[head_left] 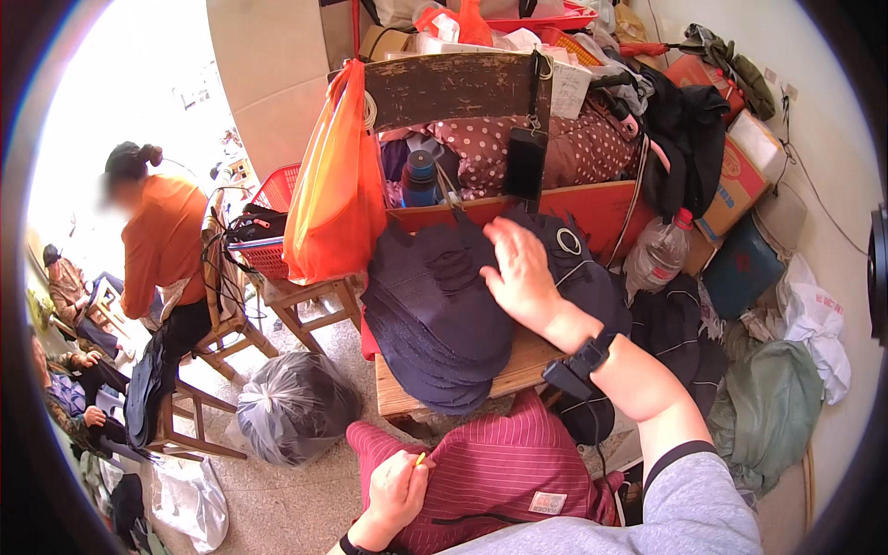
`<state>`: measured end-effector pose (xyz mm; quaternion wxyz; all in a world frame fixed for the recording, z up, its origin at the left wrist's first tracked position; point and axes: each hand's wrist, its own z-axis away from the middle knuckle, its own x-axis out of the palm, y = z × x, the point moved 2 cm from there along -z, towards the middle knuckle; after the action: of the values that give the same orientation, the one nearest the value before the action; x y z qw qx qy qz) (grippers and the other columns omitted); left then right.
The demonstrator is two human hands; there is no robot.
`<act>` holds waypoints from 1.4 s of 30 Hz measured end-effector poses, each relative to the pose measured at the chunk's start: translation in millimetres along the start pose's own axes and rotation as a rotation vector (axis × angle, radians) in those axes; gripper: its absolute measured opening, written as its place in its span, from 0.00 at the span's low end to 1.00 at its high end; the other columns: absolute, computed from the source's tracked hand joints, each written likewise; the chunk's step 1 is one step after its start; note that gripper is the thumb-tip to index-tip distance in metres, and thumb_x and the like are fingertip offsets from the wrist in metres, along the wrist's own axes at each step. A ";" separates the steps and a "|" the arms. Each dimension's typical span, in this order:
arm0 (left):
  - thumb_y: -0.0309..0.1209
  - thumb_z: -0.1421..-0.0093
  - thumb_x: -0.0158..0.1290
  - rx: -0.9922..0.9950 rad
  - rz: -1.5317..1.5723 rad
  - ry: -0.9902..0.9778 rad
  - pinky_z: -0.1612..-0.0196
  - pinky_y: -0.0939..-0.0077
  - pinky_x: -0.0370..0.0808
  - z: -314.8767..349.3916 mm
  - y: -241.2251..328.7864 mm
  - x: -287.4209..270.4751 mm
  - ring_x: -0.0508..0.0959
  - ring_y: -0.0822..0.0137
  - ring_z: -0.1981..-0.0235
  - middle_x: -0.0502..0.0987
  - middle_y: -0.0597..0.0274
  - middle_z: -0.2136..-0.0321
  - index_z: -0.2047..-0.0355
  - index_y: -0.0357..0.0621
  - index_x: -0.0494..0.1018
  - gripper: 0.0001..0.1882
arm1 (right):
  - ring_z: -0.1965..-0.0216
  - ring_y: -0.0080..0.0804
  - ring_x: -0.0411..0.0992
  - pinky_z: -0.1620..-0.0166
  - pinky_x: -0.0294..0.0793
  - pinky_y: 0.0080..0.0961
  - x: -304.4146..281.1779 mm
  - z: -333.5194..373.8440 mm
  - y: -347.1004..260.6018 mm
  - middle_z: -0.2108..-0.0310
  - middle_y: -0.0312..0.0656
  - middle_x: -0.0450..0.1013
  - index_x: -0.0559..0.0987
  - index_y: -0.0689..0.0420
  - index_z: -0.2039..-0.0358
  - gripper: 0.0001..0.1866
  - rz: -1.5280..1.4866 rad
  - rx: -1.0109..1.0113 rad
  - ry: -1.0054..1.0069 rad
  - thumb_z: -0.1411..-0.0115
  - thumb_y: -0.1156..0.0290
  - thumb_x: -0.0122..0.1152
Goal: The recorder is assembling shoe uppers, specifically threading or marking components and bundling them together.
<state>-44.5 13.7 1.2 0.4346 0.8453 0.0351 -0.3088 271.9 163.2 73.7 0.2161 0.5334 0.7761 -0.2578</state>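
Observation:
A stack of dark navy fabric pieces [435,314] with rounded lower edges lies overlapped on a wooden bench [527,370] in front of me. My right hand [523,273] is over the right side of the stack, its fingers spread and nothing in them. Beside it lies a second dark fabric bundle [578,277] with a white ring and a pale cord on it. Down at my lap, above a maroon striped apron [518,453], my left hand [396,490] is closed around a small yellow tool [420,459]. Most of that tool is hidden in the fist.
An orange bag [338,185] hangs left of the stack, near a red basket [264,259]. A stuffed plastic bag [296,407] sits on the floor. A phone [525,162] hangs from the chair back [444,88]. Another person [171,240] in orange sits at left.

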 end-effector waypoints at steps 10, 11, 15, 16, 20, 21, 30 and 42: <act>0.17 0.41 0.49 -0.007 0.003 0.018 0.69 0.67 0.74 -0.3 4.9 6.0 0.78 0.55 0.74 0.77 0.54 0.75 0.64 0.37 0.76 0.08 | 0.45 0.50 0.68 0.40 0.67 0.42 -14.0 39.3 -24.1 0.48 0.51 0.69 0.72 0.61 0.50 0.22 -0.228 -0.027 -0.126 0.47 0.76 0.65; 0.17 0.41 0.49 -0.018 -0.002 0.025 0.69 0.67 0.74 -0.8 7.3 8.0 0.78 0.55 0.74 0.77 0.54 0.75 0.64 0.37 0.76 0.08 | 0.45 0.51 0.68 0.40 0.67 0.42 -21.7 45.6 -29.1 0.48 0.51 0.69 0.72 0.61 0.51 0.20 -0.268 -0.031 -0.154 0.45 0.77 0.63; 0.16 0.41 0.47 -0.059 0.133 0.100 0.65 0.66 0.76 3.6 0.5 9.3 0.79 0.53 0.71 0.78 0.51 0.70 0.59 0.36 0.77 0.13 | 0.54 0.44 0.74 0.47 0.73 0.37 -40.0 72.6 -62.7 0.55 0.49 0.74 0.77 0.61 0.57 0.13 -0.517 -0.072 -0.386 0.43 0.76 0.63; 0.17 0.40 0.47 -0.013 0.118 0.077 0.65 0.65 0.76 -3.9 -0.7 8.7 0.79 0.51 0.70 0.78 0.50 0.69 0.57 0.36 0.76 0.12 | 0.59 0.40 0.76 0.52 0.76 0.36 -45.0 79.6 -78.0 0.60 0.46 0.75 0.77 0.62 0.57 0.13 -0.644 0.033 -0.496 0.43 0.77 0.63; 0.25 0.40 0.54 0.121 0.052 0.013 0.67 0.61 0.75 -16.0 -1.3 22.6 0.78 0.52 0.69 0.75 0.52 0.70 0.58 0.39 0.74 0.09 | 0.62 0.43 0.77 0.59 0.79 0.32 -67.4 92.7 -136.4 0.61 0.48 0.76 0.78 0.60 0.50 0.21 -0.784 -0.170 -0.621 0.45 0.78 0.67; 0.26 0.42 0.55 0.091 0.014 -0.058 0.67 0.61 0.75 -15.6 -1.0 22.9 0.77 0.52 0.69 0.74 0.54 0.70 0.62 0.40 0.74 0.08 | 0.63 0.44 0.77 0.59 0.79 0.33 -69.8 95.6 -141.2 0.62 0.48 0.76 0.79 0.60 0.53 0.19 -0.704 -0.251 -0.627 0.47 0.79 0.67; 0.28 0.42 0.55 0.169 0.154 0.138 0.66 0.58 0.75 -10.2 -0.7 42.0 0.78 0.51 0.69 0.73 0.53 0.72 0.64 0.41 0.71 0.07 | 0.69 0.44 0.75 0.66 0.75 0.35 -75.5 108.1 -153.6 0.70 0.46 0.74 0.78 0.60 0.65 0.11 -0.547 -0.144 -0.606 0.49 0.84 0.65; 0.21 0.46 0.57 0.137 0.030 0.097 0.69 0.65 0.76 -8.1 6.0 12.4 0.78 0.56 0.73 0.75 0.57 0.76 0.64 0.42 0.76 0.08 | 0.73 0.39 0.77 0.69 0.75 0.31 -90.7 151.3 -63.4 0.72 0.44 0.76 0.75 0.58 0.64 0.05 -0.374 0.515 -0.393 0.40 0.76 0.62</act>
<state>-28.6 13.5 2.1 0.3782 0.8874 0.0223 -0.2625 252.2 -16.2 22.7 0.1688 0.3597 0.7137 -0.5769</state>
